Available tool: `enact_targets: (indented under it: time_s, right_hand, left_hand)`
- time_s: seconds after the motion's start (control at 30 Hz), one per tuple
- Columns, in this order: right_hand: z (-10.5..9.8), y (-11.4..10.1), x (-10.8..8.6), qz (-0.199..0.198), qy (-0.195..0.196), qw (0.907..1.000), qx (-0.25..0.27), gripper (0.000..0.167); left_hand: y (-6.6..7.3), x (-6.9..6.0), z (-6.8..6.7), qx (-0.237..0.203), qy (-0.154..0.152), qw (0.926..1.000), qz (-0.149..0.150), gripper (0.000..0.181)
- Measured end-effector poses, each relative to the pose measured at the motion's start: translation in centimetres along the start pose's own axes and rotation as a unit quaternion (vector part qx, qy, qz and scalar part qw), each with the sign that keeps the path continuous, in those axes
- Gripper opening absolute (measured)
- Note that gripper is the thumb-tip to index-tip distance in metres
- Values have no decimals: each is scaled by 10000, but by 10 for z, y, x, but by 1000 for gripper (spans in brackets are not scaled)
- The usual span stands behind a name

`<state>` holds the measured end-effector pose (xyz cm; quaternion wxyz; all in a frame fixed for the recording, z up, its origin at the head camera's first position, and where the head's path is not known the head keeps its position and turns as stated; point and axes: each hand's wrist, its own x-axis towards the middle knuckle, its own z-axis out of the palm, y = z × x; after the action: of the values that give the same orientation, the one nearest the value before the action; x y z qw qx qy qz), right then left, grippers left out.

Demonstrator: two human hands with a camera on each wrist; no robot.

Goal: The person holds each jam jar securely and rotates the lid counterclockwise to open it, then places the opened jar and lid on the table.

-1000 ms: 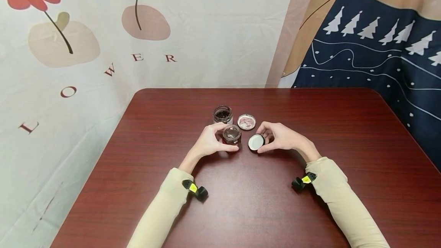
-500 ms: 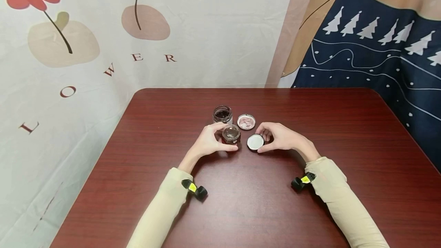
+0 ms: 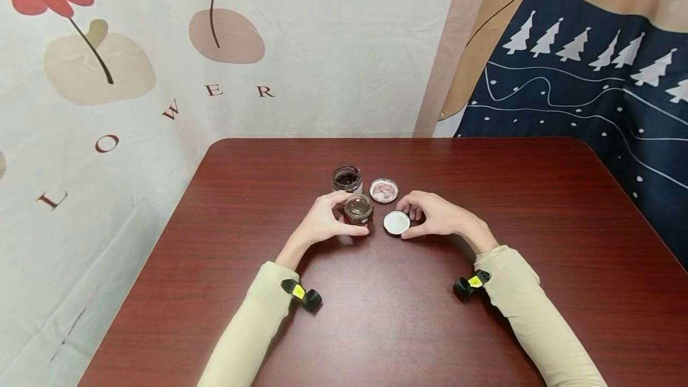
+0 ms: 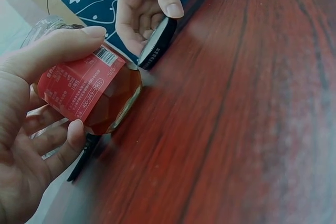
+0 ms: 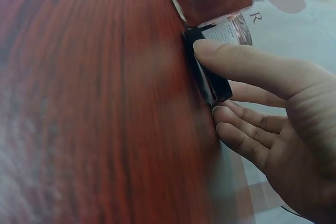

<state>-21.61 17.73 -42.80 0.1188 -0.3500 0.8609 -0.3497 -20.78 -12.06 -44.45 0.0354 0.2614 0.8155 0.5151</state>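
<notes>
In the head view my left hand (image 3: 325, 221) grips a small open glass jar (image 3: 358, 210), fingers behind it and thumb in front. Its red label (image 4: 86, 85) and amber-brown contents show in the left wrist view. My right hand (image 3: 441, 214) holds a black lid (image 3: 396, 223) by the edge, white inside facing up, thumb on the near rim. This lid sits low at the tabletop, just right of the jar and apart from it. Whether it touches the wood I cannot tell. Behind the held jar stands another open jar (image 3: 347, 178) with dark contents, partly hidden.
A second lid (image 3: 384, 190) lies inside up, stained pinkish, beyond my right fingertips. Everything is on a dark red wooden table (image 3: 344, 315) with rounded far corners. Printed cloths hang behind it, a white one (image 3: 344, 46) and a navy one (image 3: 564, 88).
The jar and the black lid have both shifted very slightly left in the head view, and the lid looks a little flatter. Both hands keep their hold.
</notes>
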Motion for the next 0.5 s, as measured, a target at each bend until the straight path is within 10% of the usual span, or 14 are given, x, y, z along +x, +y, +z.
enact_targets:
  time_s: [0.5]
  right_hand:
    - [1, 0, 0, -51, -89, 9994, -323, 48]
  left_hand:
    - [0, 0, 0, -215, -61, 9997, -87, 58]
